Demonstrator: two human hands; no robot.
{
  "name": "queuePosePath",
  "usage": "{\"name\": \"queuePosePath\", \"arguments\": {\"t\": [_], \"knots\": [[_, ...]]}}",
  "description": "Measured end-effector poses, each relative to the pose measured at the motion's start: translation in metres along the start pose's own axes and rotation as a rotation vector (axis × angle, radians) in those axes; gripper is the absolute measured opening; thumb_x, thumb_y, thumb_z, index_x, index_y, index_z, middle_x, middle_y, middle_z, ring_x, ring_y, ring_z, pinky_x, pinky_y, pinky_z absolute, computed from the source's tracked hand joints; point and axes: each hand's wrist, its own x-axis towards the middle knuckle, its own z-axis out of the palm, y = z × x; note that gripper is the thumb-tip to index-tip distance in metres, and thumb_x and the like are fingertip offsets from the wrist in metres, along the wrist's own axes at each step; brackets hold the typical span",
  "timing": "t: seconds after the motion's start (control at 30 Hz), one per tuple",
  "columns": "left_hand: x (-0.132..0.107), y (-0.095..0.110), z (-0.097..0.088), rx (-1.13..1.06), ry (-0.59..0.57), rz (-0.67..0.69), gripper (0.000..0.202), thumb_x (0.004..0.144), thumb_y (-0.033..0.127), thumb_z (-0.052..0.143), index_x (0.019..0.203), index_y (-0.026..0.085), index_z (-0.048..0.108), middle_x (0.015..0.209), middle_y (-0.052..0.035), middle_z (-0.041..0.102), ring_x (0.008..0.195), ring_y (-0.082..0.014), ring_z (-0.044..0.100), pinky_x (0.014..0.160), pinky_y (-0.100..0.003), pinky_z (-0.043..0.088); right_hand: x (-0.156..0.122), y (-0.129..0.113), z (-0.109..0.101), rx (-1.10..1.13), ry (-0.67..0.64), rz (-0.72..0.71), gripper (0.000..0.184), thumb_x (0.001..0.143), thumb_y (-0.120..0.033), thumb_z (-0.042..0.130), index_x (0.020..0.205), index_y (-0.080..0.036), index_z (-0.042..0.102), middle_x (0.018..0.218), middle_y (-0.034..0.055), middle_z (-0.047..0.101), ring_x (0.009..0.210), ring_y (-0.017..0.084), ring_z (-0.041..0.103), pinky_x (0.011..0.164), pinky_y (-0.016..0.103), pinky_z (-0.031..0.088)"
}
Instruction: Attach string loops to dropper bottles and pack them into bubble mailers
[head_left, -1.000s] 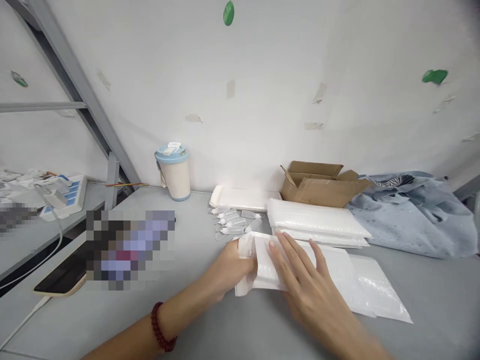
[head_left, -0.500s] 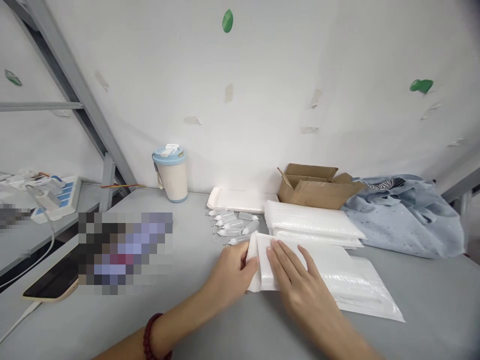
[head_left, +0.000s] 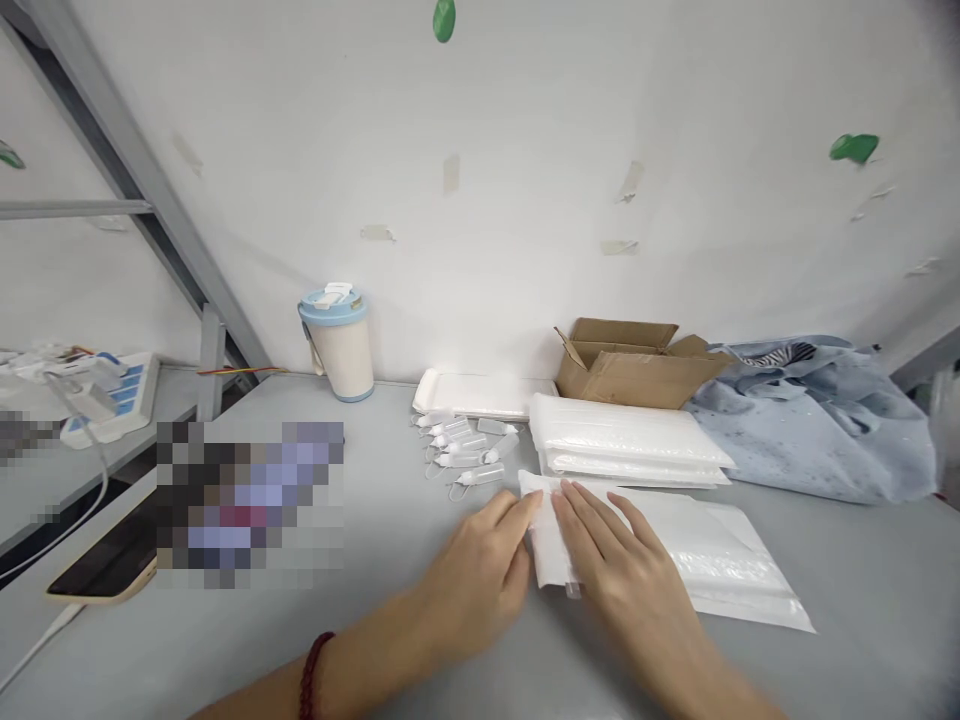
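Note:
A white bubble mailer (head_left: 553, 560) lies lengthwise on the grey table, its left end folded over. My left hand (head_left: 484, 565) is at that end, fingers curled and closed, fingertips on the folded flap. Flat across the mailer rests my right hand (head_left: 626, 565), fingers stretched out and pressing near the fold. Another white mailer (head_left: 750, 580) seems to lie under it, reaching further right. Just behind is a stack of white bubble mailers (head_left: 630, 435). Small clear bottles with white caps and loops (head_left: 469, 450) lie in a loose group beyond my left hand.
An open cardboard box (head_left: 637, 380) and crumpled blue-grey cloth (head_left: 817, 430) stand at the back right. One more white mailer (head_left: 487, 397) lies by the wall. On the left are a lidded cup (head_left: 341, 345), a phone (head_left: 105, 550) with a cable, and a power strip (head_left: 127, 400).
The mailer's left flap, upright and pinched in my left hand before, is now folded down. My left hand has moved slightly right and closer to my right hand, which stays on the mailer.

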Motion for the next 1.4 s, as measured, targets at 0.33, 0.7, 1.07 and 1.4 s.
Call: {"name": "queuePosePath", "arguments": {"t": [0.33,0.7,1.07,1.4], "knots": [[-0.002,-0.005,0.012,0.328,0.202,0.151,0.029,0.090,0.012,0.037,0.103,0.016,0.063,0.075,-0.0051,0.051,0.069,-0.0175,0.050,0.060,-0.029,0.047,0.001,0.003,-0.021,0.146,0.124,-0.007,0.030,0.090,-0.001,0.034,0.099,-0.009,0.061,0.090,0.0119,0.073,0.086,0.021,0.067,0.082,0.039,0.044],[0.007,0.011,0.004,-0.484,0.003,-0.218,0.028,0.088,0.031,0.049,0.066,0.015,0.055,0.061,0.0014,0.050,0.055,-0.0103,0.046,0.053,-0.022,0.038,0.007,0.018,-0.030,0.153,0.220,0.151,0.006,0.086,-0.012,0.057,0.086,-0.017,0.056,0.073,0.0015,0.067,0.066,0.015,0.062,0.083,0.038,0.037],[0.013,0.006,0.023,-0.844,-0.225,-0.484,0.025,0.076,0.037,0.062,0.073,0.012,0.059,0.054,0.0020,0.056,0.045,-0.0084,0.050,0.047,-0.021,0.042,0.008,0.048,0.003,0.183,0.033,0.169,0.031,0.094,-0.017,0.043,0.066,-0.016,0.057,0.055,-0.0007,0.055,0.055,0.012,0.049,0.066,0.028,0.033],[0.014,0.009,0.026,-0.850,-0.263,-0.544,0.032,0.074,0.041,0.061,0.064,0.012,0.056,0.061,-0.0007,0.059,0.045,-0.0082,0.054,0.044,-0.020,0.042,0.012,0.062,0.016,0.308,-0.040,0.176,0.030,0.094,-0.021,0.043,0.071,-0.015,0.062,0.061,0.0017,0.058,0.060,0.014,0.050,0.063,0.027,0.034]]}}
